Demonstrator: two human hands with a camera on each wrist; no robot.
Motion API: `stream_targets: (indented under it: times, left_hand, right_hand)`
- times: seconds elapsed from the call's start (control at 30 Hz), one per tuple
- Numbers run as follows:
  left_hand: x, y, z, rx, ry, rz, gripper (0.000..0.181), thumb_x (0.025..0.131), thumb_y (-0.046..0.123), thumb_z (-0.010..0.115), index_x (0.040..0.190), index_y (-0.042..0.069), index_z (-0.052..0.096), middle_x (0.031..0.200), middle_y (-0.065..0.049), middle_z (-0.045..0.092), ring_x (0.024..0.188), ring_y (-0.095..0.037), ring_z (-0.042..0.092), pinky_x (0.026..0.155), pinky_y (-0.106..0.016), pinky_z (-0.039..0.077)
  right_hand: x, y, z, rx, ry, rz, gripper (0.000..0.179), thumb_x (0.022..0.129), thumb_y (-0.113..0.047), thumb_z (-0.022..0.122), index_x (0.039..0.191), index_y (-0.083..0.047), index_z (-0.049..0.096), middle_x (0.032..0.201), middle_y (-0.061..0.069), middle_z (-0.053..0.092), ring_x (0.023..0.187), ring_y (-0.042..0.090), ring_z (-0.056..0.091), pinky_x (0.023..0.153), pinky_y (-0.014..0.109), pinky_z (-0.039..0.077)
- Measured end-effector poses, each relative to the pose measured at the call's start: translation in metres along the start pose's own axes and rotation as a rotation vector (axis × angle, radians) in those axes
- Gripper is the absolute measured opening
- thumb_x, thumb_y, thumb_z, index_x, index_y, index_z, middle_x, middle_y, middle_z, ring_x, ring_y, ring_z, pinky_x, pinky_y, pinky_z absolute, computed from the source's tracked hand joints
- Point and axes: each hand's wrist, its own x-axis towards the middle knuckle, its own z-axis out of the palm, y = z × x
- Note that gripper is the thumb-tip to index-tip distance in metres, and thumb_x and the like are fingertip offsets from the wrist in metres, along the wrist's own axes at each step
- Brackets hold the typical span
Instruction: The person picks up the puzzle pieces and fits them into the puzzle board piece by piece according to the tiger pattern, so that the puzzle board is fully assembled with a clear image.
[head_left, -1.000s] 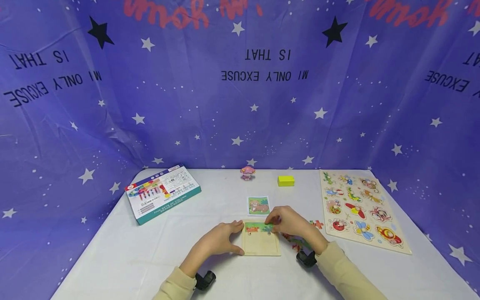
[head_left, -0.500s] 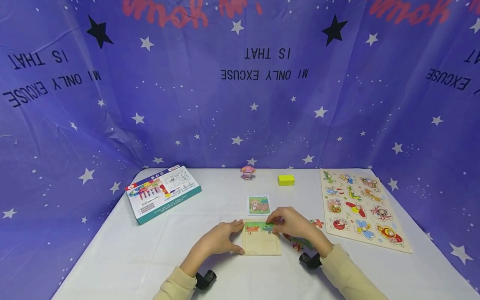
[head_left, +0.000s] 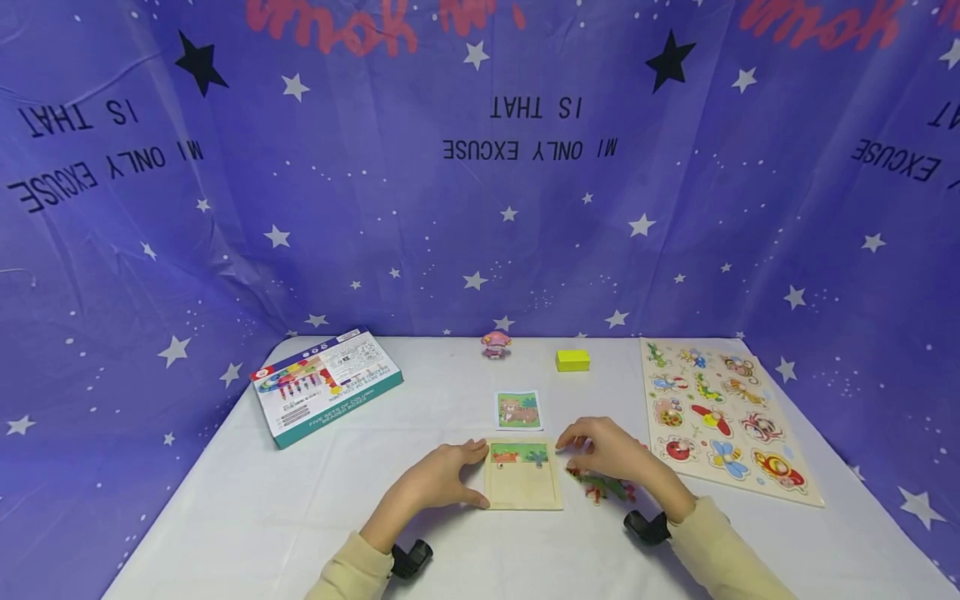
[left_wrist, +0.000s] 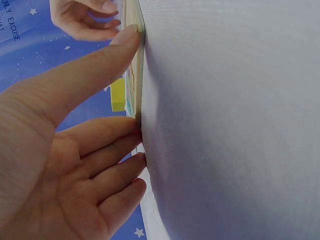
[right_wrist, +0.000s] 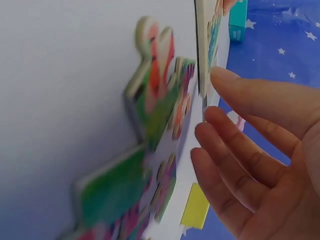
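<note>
A square wooden puzzle tray [head_left: 523, 492] lies flat on the table, its top strip filled with green and orange jigsaw pieces [head_left: 517, 454]. At its left edge my left hand [head_left: 442, 477] spans the side, thumb at the near corner and fingertips at the far one. Both touch the rim, as the left wrist view shows. My right hand [head_left: 611, 454] is just off the tray's right edge with relaxed fingers and nothing between them. Under and beside it lie several loose jigsaw pieces [right_wrist: 155, 95], partly hidden by the hand in the head view.
Behind the tray lies a picture card [head_left: 517, 411] of a brown animal. Farther back stand a pink figurine [head_left: 494, 345] and a yellow block [head_left: 572, 361]. A boxed bead set [head_left: 326, 387] is at left, an insect peg puzzle board [head_left: 731, 458] at right.
My right hand has let go of the piece in the tray's top right and moved right, over the loose pieces. My left hand has stayed at the tray's left edge.
</note>
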Motion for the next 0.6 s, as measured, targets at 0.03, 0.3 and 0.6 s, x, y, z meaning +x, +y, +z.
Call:
stream_targets:
  times: [0.03,0.3,0.6]
  left_hand:
    - [0.0,0.0,0.0,0.001,0.0,0.0,0.083,0.07,0.038,0.084,0.136,-0.002,0.052,0.143,-0.013,0.047,0.132,-0.03,0.044,0.109,-0.043,0.035]
    - [0.0,-0.001,0.001,-0.009,-0.007,-0.004,0.084,0.07,0.038,0.084,0.136,-0.002,0.052,0.143,-0.013,0.048,0.132,-0.03,0.043,0.109,-0.043,0.036]
    - [0.0,-0.002,0.002,-0.012,-0.006,0.005,0.084,0.07,0.037,0.085,0.136,-0.002,0.052,0.143,-0.013,0.047,0.133,-0.029,0.044,0.109,-0.042,0.036]
  right_hand:
    - [-0.002,0.0,-0.001,-0.01,-0.009,0.009,0.021,0.08,-0.007,0.078,0.1,-0.009,0.073,0.093,0.001,0.068,0.074,0.014,0.057,0.062,0.023,0.05]
    - [-0.017,0.001,-0.004,-0.035,-0.04,0.021,0.02,0.081,-0.012,0.078,0.1,-0.011,0.072,0.091,-0.004,0.066,0.074,0.014,0.057,0.062,0.023,0.049]
    - [-0.02,0.001,0.001,-0.036,-0.028,0.042,0.023,0.079,-0.011,0.079,0.1,-0.013,0.072,0.091,-0.007,0.064,0.078,0.01,0.058,0.066,0.024,0.051]
